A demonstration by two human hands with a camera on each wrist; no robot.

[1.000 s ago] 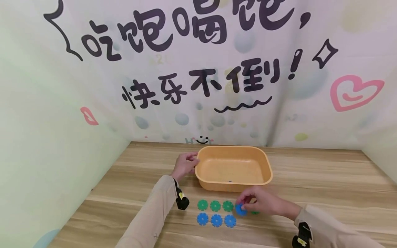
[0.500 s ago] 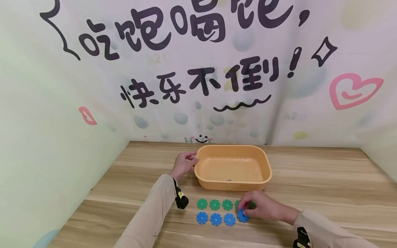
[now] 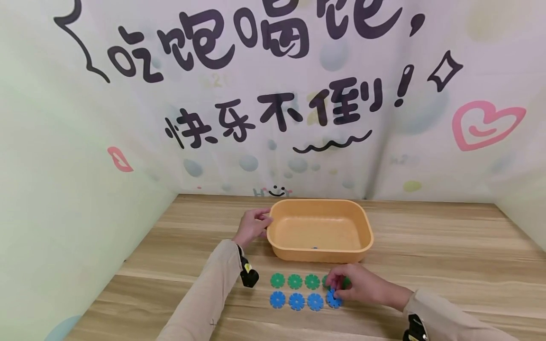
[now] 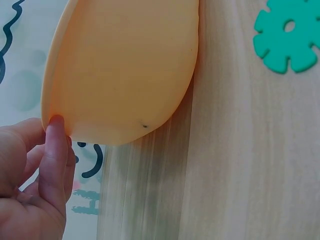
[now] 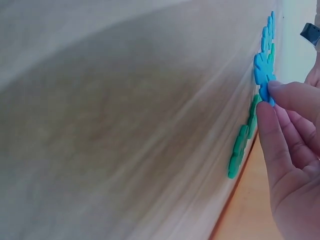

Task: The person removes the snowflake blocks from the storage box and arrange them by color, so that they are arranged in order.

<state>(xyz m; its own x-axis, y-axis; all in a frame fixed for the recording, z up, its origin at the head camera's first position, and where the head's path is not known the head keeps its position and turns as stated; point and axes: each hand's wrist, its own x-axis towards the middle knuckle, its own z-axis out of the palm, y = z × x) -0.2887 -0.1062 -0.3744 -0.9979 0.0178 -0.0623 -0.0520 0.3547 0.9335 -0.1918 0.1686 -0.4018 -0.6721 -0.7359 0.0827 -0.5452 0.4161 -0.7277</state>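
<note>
My right hand (image 3: 360, 283) pinches a blue snowflake disc (image 3: 333, 300) between thumb and fingertip, its lower edge at the table. That disc stands at the right end of a row with three flat blue discs (image 3: 296, 301). Behind them runs a row of green snowflake discs (image 3: 295, 282); my right fingers partly cover those at its right end. My left hand (image 3: 252, 226) grips the left rim of an orange plastic tub (image 3: 315, 255). In the left wrist view, a fingertip (image 4: 56, 122) lies over the tub's rim.
Inside the tub, near its front wall, shows a small dark blue spot, too small to identify. The wooden table (image 3: 435, 246) meets a printed curtain (image 3: 273, 118) at the back and a pale side wall (image 3: 85, 213) on the left.
My right hand has brought the blue disc from over the green row down and toward me, to the end of the blue row. My left hand keeps its place on the tub.
</note>
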